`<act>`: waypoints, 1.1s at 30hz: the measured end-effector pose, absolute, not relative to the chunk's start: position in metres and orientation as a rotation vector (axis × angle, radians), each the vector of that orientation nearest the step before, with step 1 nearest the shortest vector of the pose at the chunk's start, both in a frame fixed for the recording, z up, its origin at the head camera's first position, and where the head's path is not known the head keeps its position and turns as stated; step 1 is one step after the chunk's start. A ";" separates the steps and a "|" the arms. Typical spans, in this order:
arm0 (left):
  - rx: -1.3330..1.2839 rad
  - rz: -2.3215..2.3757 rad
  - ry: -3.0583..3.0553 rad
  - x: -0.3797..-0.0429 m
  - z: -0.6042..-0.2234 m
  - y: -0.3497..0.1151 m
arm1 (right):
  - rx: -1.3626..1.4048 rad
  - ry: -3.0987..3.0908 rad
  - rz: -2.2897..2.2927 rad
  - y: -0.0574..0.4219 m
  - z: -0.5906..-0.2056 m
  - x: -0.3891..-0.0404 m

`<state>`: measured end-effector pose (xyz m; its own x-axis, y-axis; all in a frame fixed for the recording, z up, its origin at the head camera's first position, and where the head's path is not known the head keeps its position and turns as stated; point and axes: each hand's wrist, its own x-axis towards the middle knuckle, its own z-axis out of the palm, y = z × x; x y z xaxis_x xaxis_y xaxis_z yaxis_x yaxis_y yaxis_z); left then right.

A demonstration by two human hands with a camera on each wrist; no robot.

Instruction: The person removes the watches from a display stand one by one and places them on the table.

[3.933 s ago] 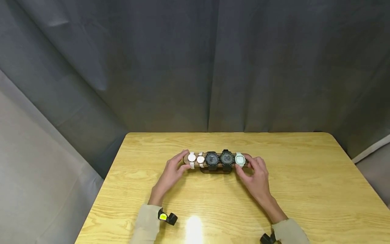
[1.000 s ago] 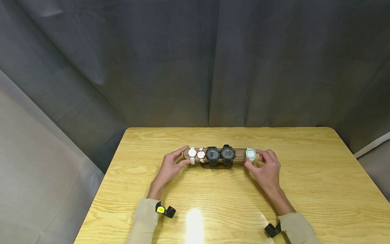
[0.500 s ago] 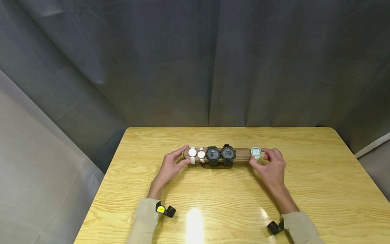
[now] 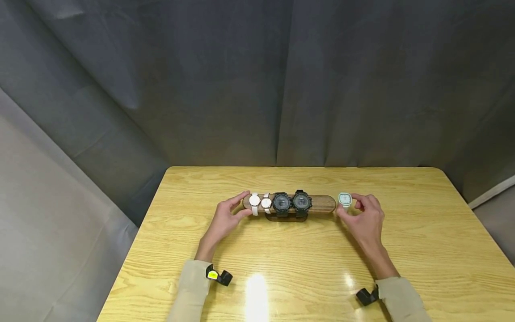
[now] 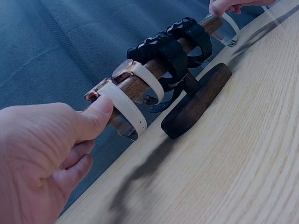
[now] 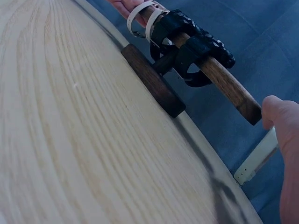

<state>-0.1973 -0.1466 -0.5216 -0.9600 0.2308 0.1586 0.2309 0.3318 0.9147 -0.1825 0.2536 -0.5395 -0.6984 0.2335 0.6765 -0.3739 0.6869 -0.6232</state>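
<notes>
The fingers of your right hand [image 4: 365, 219] pinch the pale green watch [image 4: 344, 198], and its strap hangs down under them. The fingers of your left hand [image 4: 226, 220] are clamped on the left end of the wooden bar [image 4: 323, 204], with the thumb against the strap of the outer white watch [image 4: 255, 201].

What has changed: half a second ago the green watch was still at the right end of this bar; now it is beside it, with a small gap between. Its removal from the bar seems complete, in my judgement, and the right end is left bare. Your left hand has stayed at its place, so probably it steadies the stand.

On the bar there remain the outer white watch, the inner white watch [image 4: 266, 203], and two black watches [image 4: 301, 201] at the middle. The base [image 4: 272, 218] of the stand rests on the tabletop [image 4: 402, 250], closer to the far edge than to the near side.

The tabletop is pale, grained wood, with a bright reflection toward the near side. Beyond its far edge hangs a dark grey curtain [image 4: 217, 89]; beyond its left edge is a lighter cloth [image 4: 44, 214].
</notes>
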 end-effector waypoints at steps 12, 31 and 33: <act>-0.471 -1.769 -2.555 -0.198 -0.522 -0.147 | 0.005 -2.250 0.950 0.261 -0.542 -0.183; -0.480 -1.773 -2.545 -0.199 -0.523 -0.147 | 0.054 -2.301 0.669 0.266 -0.543 -0.184; -0.486 -1.777 -2.540 -0.199 -0.524 -0.147 | 0.069 -2.311 0.643 0.266 -0.545 -0.183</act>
<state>-0.1988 -0.1470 -0.5238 -0.9521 0.2485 0.1784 0.2528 0.3108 0.9162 -0.1835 0.2660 -0.5450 -0.7356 0.1332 0.6642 -0.2291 0.8738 -0.4290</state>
